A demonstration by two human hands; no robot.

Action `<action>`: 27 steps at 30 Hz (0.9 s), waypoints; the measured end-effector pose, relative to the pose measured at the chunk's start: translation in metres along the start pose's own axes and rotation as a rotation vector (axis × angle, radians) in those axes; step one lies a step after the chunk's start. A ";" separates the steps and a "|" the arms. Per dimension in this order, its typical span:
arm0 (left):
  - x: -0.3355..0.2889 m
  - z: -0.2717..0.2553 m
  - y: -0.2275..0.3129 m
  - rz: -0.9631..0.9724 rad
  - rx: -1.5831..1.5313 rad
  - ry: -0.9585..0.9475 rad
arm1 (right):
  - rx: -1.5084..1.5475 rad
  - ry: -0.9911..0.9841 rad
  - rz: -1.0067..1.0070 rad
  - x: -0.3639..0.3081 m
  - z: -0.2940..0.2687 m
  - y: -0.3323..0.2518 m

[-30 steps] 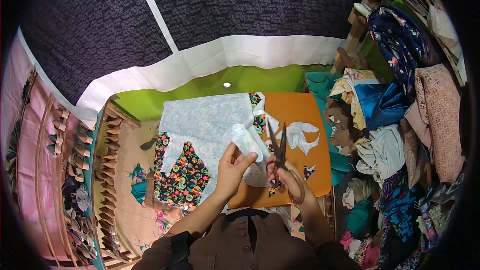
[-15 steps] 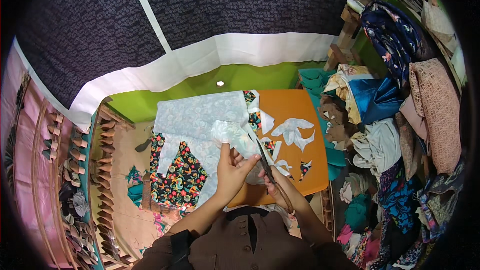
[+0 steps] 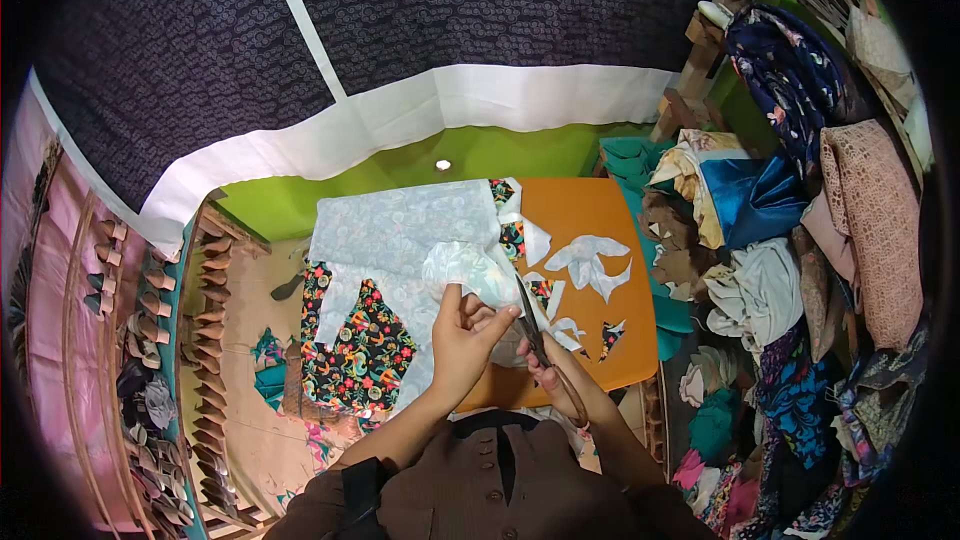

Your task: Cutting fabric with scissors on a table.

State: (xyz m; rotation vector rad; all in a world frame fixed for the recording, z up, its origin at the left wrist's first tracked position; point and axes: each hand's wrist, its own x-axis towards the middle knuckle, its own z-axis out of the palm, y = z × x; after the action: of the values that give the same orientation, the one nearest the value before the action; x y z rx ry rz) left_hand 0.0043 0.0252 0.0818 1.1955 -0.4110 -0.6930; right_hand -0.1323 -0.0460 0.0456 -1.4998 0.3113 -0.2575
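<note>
My left hand (image 3: 468, 338) pinches a pale piece of fabric (image 3: 464, 266) between thumb and fingers, above the table's front part. In my right hand (image 3: 548, 372) is a pair of dark-bladed scissors (image 3: 528, 315), its blades pointing up and away along the right edge of that piece. Under my hands lies a larger cloth, its whitish reverse side (image 3: 400, 227) uppermost at the back. Its black floral side (image 3: 372, 345) shows at the front left. Cut scraps, among them a curved white one (image 3: 592, 262) and a small floral one (image 3: 611, 338), rest right of the scissors.
The orange tabletop (image 3: 575, 210) stands against a green wall (image 3: 530, 143). Heaped fabrics (image 3: 755, 285) fill the right side. Racks of wooden shoe forms (image 3: 212, 330) line the left, and fabric pieces lie on the floor (image 3: 250, 285). A dark patterned curtain (image 3: 480, 20) hangs behind.
The pale piece's right edge has shifted slightly beside the scissor blades, and the blades look closer together. Both hands stay nearly in place.
</note>
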 end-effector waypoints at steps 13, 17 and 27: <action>-0.001 0.000 -0.002 0.012 -0.019 0.015 | 0.172 0.045 0.169 0.000 0.000 -0.006; -0.001 0.000 0.001 0.015 -0.012 0.018 | 0.203 0.071 0.197 0.001 0.004 -0.017; -0.002 0.001 0.007 0.037 -0.026 0.011 | 0.124 0.075 0.183 -0.001 0.004 -0.017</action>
State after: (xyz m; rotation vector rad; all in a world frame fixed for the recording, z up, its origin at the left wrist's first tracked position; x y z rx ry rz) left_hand 0.0046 0.0275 0.0891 1.1641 -0.4131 -0.6577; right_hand -0.1313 -0.0433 0.0625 -1.3318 0.4817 -0.1841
